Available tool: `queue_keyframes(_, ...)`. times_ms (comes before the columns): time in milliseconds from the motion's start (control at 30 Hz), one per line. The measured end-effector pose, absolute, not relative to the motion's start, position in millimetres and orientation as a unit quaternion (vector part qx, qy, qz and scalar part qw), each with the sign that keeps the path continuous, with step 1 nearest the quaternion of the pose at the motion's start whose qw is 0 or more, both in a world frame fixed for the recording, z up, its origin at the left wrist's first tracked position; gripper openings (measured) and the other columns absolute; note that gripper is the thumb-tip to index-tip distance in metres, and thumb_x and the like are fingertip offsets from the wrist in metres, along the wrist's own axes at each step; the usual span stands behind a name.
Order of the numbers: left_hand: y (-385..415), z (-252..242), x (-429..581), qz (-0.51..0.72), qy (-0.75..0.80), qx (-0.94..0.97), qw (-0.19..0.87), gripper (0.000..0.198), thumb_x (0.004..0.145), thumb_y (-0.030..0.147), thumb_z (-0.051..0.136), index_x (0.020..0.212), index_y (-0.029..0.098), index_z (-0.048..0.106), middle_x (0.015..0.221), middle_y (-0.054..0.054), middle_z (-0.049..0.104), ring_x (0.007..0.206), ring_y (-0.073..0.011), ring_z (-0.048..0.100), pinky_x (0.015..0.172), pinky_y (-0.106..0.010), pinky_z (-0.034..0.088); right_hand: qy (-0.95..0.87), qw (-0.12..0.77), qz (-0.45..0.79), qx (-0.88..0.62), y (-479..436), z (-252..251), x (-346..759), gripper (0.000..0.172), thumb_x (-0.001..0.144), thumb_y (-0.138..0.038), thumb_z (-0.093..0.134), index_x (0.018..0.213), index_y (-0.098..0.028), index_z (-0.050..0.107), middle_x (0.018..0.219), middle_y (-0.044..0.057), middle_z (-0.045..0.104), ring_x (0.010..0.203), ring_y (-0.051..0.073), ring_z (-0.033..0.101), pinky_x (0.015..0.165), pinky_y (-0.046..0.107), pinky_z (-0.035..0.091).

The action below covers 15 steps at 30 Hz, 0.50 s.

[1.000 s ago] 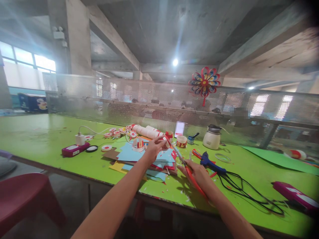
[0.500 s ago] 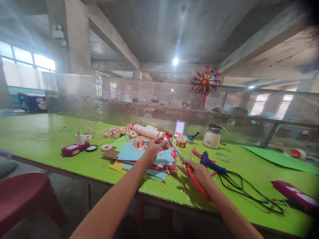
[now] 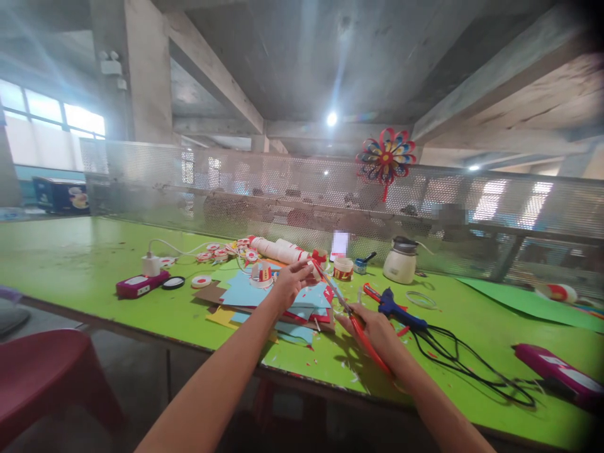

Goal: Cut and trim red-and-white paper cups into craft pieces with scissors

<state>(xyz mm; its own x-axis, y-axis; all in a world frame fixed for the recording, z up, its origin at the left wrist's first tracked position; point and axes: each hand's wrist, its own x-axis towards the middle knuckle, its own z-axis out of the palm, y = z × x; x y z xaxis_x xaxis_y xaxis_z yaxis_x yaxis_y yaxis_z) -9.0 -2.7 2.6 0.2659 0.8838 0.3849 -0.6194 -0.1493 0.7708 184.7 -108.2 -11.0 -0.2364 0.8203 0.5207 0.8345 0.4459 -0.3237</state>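
Note:
My right hand (image 3: 370, 327) is closed around the red handles of a pair of scissors (image 3: 365, 346), whose blades point up and to the left. Between the fingers of my left hand (image 3: 292, 283) is a small red and white paper piece (image 3: 315, 270). The blade tips are at this piece, but I cannot tell whether they touch it. Beneath my left hand lies a stack of coloured paper (image 3: 250, 291), light blue on top. A cut paper cup (image 3: 261, 275) sits on the stack. Right of the scissors is a blue glue gun (image 3: 394, 307).
Black cable (image 3: 462, 358) loops across the right of the green table (image 3: 94, 264). Purple power strips (image 3: 141, 284) lie at both sides. A white kettle (image 3: 400, 261), a phone (image 3: 340, 245) and white paper-cup stacks (image 3: 287, 251) stand by the mesh partition. Paper scraps litter the front edge.
Both hands stay nearly in place, with the scissors still at the red and white paper piece. The view has shifted very slightly.

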Motion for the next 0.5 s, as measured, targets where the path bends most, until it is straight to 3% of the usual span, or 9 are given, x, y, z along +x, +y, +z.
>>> queue_keyframes(333, -2.4, 1.5, -6.3, 0.596, 0.160, 0.483, 0.621, 0.036, 0.056, 0.025, 0.081, 0.084, 0.008, 0.067, 0.087, -0.012, 0.069, 0.078, -0.0216, 0.065, 0.078, -0.040, 0.049, -0.789, 0.322, -0.002, -0.524, -105.8, -11.3, 187.3, 0.033, 0.086, -0.040, 0.044, 0.094, -0.017, 0.066, 0.088, 0.011, 0.073, 0.081, 0.029, 0.067, 0.071, 0.038, 0.048)
queue_keyframes(500, -2.5, 1.3, -5.9, 0.600, 0.159, 0.483, 0.617, 0.037, 0.055, 0.025, 0.081, 0.085, 0.008, 0.068, 0.086, -0.011, 0.069, 0.077, -0.0207, 0.065, 0.077, -0.038, 0.049, -0.788, 0.322, -0.003, -0.524, -105.1, -12.7, 187.3, 0.032, 0.086, -0.041, 0.044, 0.093, -0.019, 0.067, 0.085, 0.009, 0.074, 0.076, 0.028, 0.068, 0.066, 0.035, 0.048)
